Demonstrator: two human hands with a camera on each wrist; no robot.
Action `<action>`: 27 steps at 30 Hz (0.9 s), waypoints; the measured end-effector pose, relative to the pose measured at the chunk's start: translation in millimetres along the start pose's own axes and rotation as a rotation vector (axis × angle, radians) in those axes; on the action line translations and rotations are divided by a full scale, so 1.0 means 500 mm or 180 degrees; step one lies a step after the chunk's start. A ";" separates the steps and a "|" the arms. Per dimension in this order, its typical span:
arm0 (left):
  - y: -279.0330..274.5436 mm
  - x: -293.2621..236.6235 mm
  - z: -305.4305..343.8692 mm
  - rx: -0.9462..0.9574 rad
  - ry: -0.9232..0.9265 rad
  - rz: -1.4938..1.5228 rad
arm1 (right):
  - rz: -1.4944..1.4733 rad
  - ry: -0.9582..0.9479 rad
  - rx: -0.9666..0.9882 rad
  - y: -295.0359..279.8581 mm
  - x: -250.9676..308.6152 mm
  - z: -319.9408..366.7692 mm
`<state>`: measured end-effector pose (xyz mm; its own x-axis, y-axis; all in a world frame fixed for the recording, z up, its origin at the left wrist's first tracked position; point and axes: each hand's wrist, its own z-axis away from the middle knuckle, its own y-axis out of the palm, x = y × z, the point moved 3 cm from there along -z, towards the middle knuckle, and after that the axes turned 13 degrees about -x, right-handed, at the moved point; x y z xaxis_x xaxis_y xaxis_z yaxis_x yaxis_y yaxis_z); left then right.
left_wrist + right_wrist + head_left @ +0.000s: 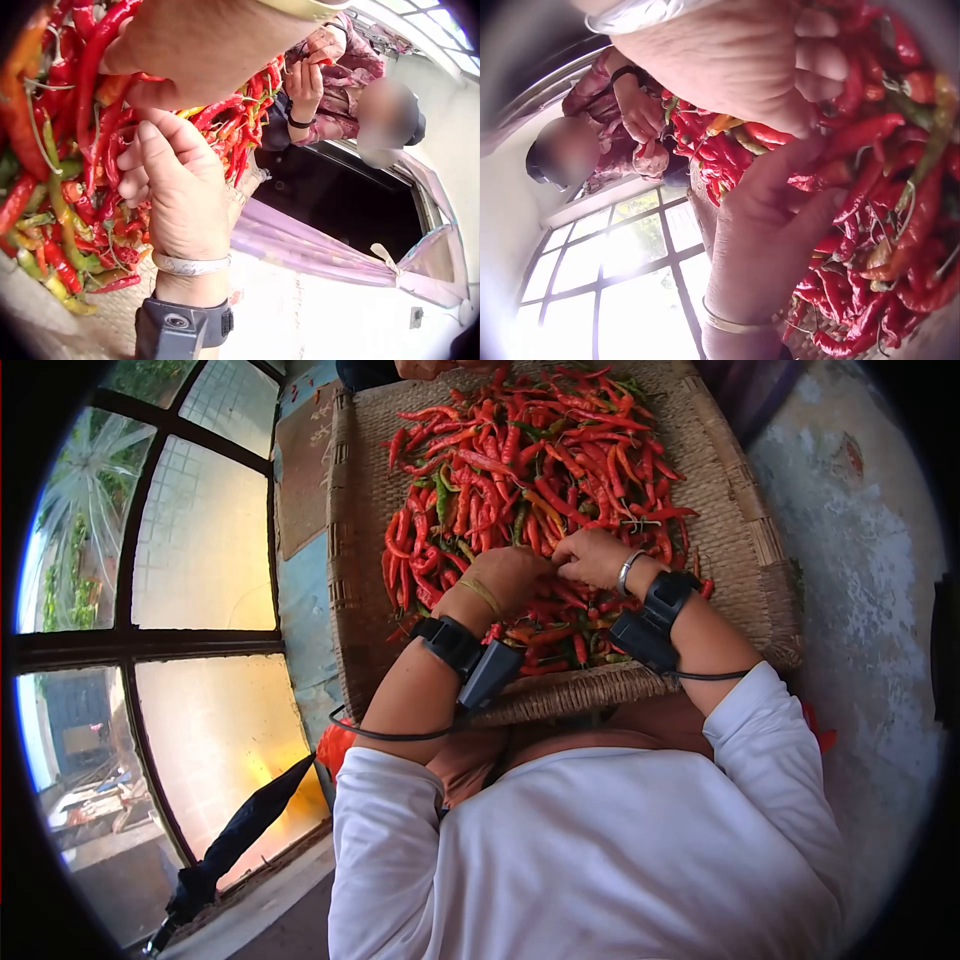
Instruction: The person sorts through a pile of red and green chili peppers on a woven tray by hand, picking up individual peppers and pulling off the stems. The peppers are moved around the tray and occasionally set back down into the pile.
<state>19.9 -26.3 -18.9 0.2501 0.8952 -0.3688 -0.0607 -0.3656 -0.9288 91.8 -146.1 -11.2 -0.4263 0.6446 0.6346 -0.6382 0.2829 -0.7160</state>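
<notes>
Both hands meet over the near part of a heap of chili peppers (pixel 490 460), mostly red with some green and orange ones. My left hand (pixel 505 578), a thin band at its wrist, has thumb and forefinger about a red chili pepper (pixel 817 180). Close against it, my right hand (pixel 595 558), with a silver bangle, bends its fingers inward and brings its thumb near the forefinger (pixel 180 131). I cannot tell what the right fingertips hold. Loose chilies with thin stems (pixel 49 142) lie right under the fingers.
The heap lies in a woven tray (pixel 715 470) with a raised rim, across my lap. Another person (pixel 337 90) sits at the far side, hands over the chilies. Windows (pixel 205 540) and a folded black umbrella (pixel 240 840) are at left, a worn wall (pixel 850 560) at right.
</notes>
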 end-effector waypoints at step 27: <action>-0.102 0.159 0.031 -0.3250 -0.1861 0.2590 | 0.0426 -0.0418 -0.0495 -0.013 -0.014 -0.012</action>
<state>27.7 67.4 -1.2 0.0414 0.2340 -0.9714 0.7808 -0.6142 -0.1146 103.0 -148.3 -12.8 -0.5867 0.5887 0.5561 -0.4682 0.3137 -0.8261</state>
